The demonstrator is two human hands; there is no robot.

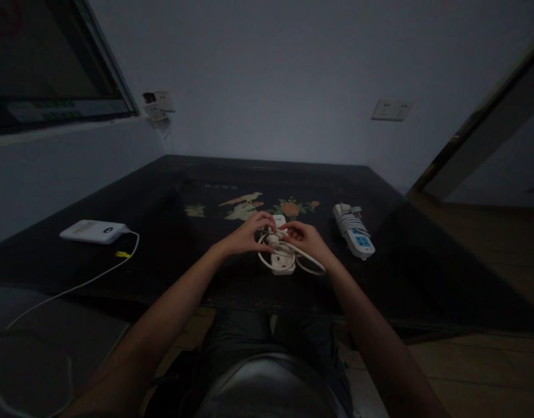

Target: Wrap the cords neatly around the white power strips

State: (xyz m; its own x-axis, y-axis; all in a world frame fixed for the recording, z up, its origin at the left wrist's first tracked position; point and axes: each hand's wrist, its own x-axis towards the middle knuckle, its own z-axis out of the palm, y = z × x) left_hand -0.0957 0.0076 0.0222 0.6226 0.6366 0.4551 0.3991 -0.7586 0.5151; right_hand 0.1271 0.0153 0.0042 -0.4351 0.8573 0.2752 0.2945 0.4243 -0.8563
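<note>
A white power strip (283, 264) lies on the dark table in front of me, its far end showing beyond my fingers. Its white cord (308, 259) is looped loosely over it, with one loop reaching out to the right. My left hand (251, 232) curls around the left side of the bundle, thumb and fingers closed on the cord near its plug. From the right, my right hand (306, 237) pinches the cord with bent fingers. The exact contact under the fingertips is partly hidden.
A second power strip (360, 239) with its cord wound around it lies to the right. At left is a white power bank (94, 231) with a cable running off the black table (171, 273). Wall sockets (391, 110) are behind.
</note>
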